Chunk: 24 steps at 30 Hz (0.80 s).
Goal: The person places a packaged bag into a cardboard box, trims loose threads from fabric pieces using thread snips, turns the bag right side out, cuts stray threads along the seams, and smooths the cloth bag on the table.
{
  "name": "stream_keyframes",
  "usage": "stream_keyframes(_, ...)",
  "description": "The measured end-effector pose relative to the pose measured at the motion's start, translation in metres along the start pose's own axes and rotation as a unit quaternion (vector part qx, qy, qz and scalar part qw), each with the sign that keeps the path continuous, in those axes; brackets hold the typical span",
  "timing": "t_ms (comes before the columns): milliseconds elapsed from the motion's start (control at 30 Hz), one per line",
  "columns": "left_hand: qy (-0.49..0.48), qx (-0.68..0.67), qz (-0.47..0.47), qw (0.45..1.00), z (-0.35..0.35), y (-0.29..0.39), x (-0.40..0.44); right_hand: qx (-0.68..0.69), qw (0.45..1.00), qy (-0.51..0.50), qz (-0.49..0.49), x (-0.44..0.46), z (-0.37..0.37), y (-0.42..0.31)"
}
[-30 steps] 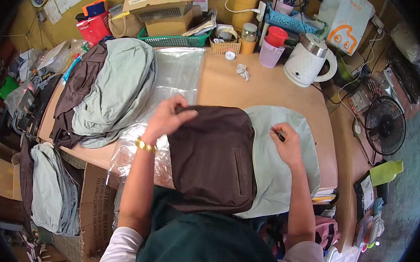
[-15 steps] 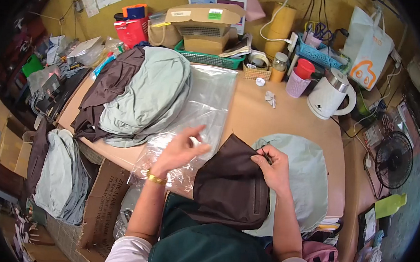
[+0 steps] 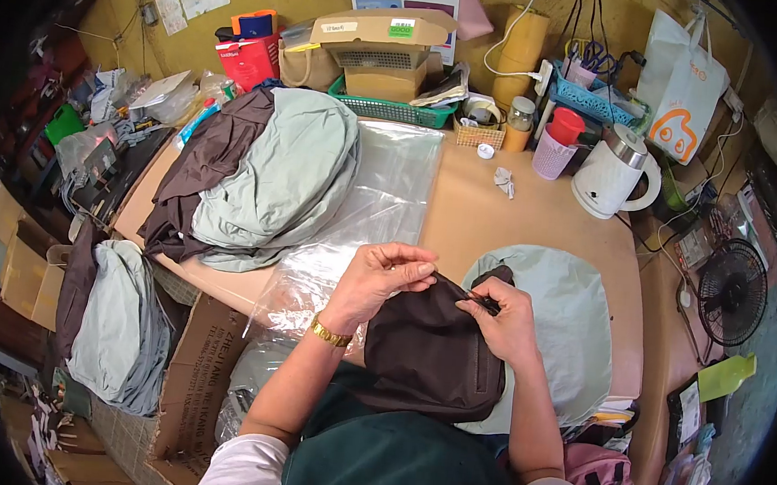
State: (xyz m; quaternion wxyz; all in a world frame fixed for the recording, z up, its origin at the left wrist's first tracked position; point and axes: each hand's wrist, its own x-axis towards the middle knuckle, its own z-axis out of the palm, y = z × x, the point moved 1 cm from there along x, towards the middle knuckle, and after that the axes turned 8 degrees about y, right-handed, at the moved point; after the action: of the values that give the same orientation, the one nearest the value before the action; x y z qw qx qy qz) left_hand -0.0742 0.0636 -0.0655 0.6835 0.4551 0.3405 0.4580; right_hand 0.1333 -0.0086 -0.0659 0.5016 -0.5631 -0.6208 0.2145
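Observation:
A dark brown fabric piece [image 3: 430, 354] with a stitched slot near its right side hangs over my lap at the table's front. My left hand [image 3: 381, 283] pinches its upper corner between thumb and fingers. Close by on the right, my right hand [image 3: 504, 323] is closed around small dark thread snips [image 3: 483, 301], their tip near the fabric's top edge; most of the tool is hidden by the fingers. Beneath the brown fabric and to its right lies a rounded pale grey-green fabric piece [image 3: 572, 327].
A heap of pale grey-green fabric covers [image 3: 276, 172] with brown parts lies at the left, beside clear plastic sheets [image 3: 393, 180]. A white kettle [image 3: 609, 177] stands back right. More fabric [image 3: 121, 332] and a cardboard box [image 3: 193, 391] are lower left.
My left hand has come right from above the plastic and taken hold of the brown fabric's corner. The fabric's top edge now lies lower, between both hands.

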Motion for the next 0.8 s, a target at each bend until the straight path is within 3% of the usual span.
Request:
stream_keyframes(67,0.004,0.02,0.014,1.0,-0.001,-0.003,-0.003,-0.036,0.999,-0.01,0.012,0.001,-0.001,-0.006)
stream_keyframes(200,-0.003,-0.112,-0.013,0.994,0.005,-0.006,-0.006,-0.098,0.993,0.051,-0.034,0.004,-0.004,-0.017)
stream_keyframes(267,-0.008,-0.142,-0.022,0.99,0.008,-0.007,-0.007,-0.126,0.973,0.18,-0.067,0.004,-0.007,-0.044)
stream_keyframes(367,-0.006,-0.15,-0.023,0.988,0.019,-0.007,-0.008,-0.237,0.949,0.144,-0.147,0.001,-0.01,-0.063)
stream_keyframes(500,0.002,-0.136,0.0,0.991,0.028,-0.011,-0.007,-0.282,0.915,0.14,-0.253,0.004,-0.005,-0.071)
stream_keyframes(800,0.021,-0.057,0.052,0.997,0.041,-0.008,-0.012,-0.31,0.899,0.137,-0.277,0.009,-0.001,-0.079)
